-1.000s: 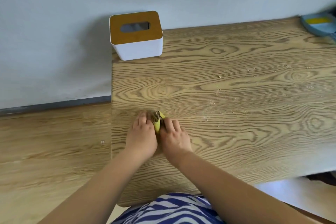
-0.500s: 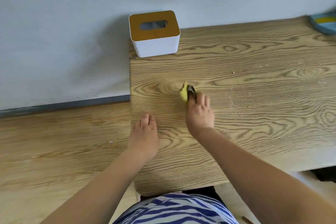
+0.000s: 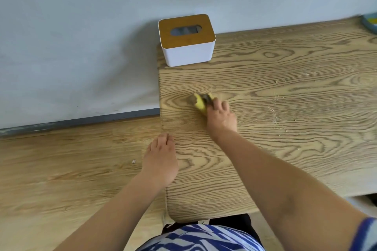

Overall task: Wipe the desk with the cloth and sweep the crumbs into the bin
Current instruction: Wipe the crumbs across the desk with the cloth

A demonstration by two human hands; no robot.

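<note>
A wood-grain desk (image 3: 285, 149) fills the right half of the view. My right hand (image 3: 221, 117) presses a small yellow and grey cloth (image 3: 201, 103) flat on the desk's left part, the cloth poking out past my fingers. My left hand (image 3: 161, 159) lies palm down on the desk's left edge, fingers together, holding nothing. Pale crumbs (image 3: 275, 112) are scattered in a loose line on the desk to the right of the cloth.
A white tissue box (image 3: 186, 40) with a wooden lid stands at the desk's back left corner against the grey wall. A blue dustpan (image 3: 370, 22) shows at the far right edge. Wooden floor lies to the left of the desk.
My right hand left my left hand and carried the cloth up and away across the desk. My left hand stayed flat near the left edge. The camera view shifted to the left.
</note>
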